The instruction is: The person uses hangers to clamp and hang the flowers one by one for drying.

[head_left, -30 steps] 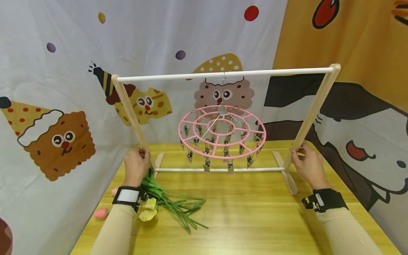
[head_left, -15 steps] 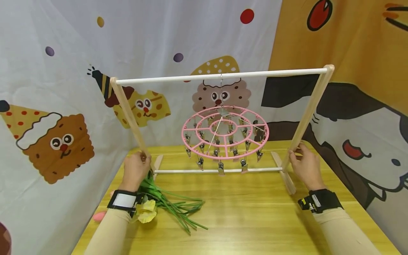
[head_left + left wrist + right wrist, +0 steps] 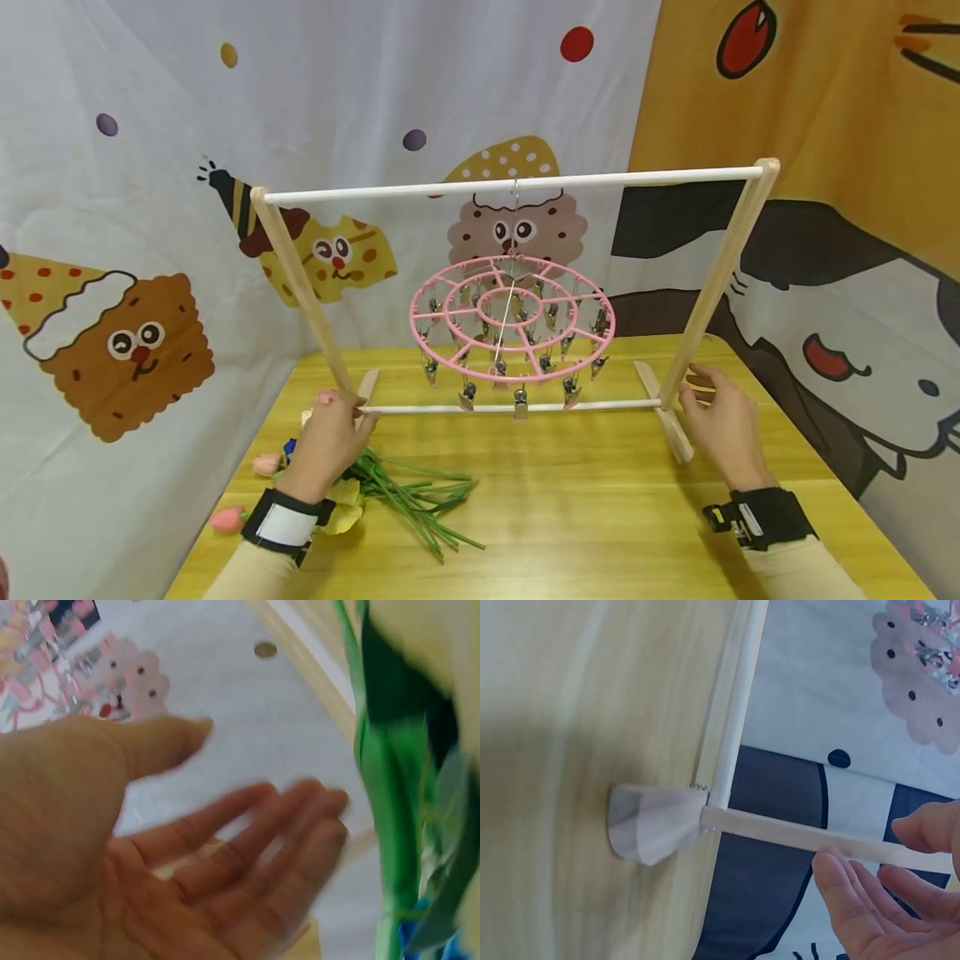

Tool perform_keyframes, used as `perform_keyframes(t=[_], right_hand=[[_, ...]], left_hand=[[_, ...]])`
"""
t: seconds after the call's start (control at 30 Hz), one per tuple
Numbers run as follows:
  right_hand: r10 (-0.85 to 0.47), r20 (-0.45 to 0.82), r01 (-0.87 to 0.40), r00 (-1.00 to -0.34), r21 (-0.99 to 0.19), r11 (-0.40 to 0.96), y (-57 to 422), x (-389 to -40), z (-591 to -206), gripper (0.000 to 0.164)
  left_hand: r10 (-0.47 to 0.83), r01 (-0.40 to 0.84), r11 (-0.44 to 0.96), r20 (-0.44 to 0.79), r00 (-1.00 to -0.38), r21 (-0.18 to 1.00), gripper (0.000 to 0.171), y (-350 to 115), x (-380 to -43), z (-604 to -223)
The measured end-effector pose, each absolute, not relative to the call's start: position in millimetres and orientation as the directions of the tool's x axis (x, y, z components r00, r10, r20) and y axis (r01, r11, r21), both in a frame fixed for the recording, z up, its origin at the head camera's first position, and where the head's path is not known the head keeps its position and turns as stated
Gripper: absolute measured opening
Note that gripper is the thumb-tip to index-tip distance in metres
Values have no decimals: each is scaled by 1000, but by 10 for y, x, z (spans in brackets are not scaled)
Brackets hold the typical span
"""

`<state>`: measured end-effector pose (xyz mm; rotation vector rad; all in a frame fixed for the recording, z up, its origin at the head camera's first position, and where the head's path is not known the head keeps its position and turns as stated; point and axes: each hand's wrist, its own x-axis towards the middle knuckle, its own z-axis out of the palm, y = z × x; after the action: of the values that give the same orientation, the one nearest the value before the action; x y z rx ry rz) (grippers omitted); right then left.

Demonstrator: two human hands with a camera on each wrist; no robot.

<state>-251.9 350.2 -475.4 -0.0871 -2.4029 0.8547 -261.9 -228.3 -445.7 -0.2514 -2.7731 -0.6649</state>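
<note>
A wooden rack with a white top rod point(image 3: 450, 190) stands on the table. From the rod hangs a round pink clip hanger point(image 3: 514, 380) with several metal clips. Beside the foot of the left post point(image 3: 306, 292) is my left hand point(image 3: 324, 446), above a bunch of artificial flowers with green stems point(image 3: 420, 504). Its fingers look relaxed and hold nothing in the left wrist view, where the hand is blurred. My right hand point(image 3: 723, 429) is by the lower part of the right post point(image 3: 708, 292), thumb and fingers spread around it without a grip.
Flower heads lie at the table's left side: a yellow flower point(image 3: 343, 508) and pink tulips point(image 3: 227, 520), partly behind my left arm. The rack's right foot point(image 3: 675, 433) rests on the wooden table point(image 3: 585, 533). A cartoon-print curtain point(image 3: 360, 92) hangs close behind and at the sides.
My left hand has let go of the left post and moved down towards the flowers. My right hand has loosened from the right post. The hanger has turned and swayed a little.
</note>
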Motion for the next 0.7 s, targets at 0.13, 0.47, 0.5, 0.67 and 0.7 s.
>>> perform_keyframes(t=[0.13,0.47,0.5,0.67,0.7], right_hand=[[217,513,-153,-831,-585,796,3409,-2418,-4809,43],[140,538,-247,-831,-582,775,3160,-2227,-4884,39],[130,545,-259,-829,-578,774,3134,-2214,-4896,38],[75,572,-318,-817,-555,768,3004,-2192,-4948,35],[63,578,-333,-814,-552,765,2979,-2192,-4956,35]], left_hand=[[253,345,862,274,-928,372,33,-2147,-2487,-4530],[615,634,742,154,-773,220,56,-2019,-2197,-4670],[629,647,736,154,-762,200,57,-2012,-2190,-4695],[653,678,715,184,-735,169,53,-2022,-2203,-4749],[657,684,708,192,-729,176,50,-2038,-2205,-4739]])
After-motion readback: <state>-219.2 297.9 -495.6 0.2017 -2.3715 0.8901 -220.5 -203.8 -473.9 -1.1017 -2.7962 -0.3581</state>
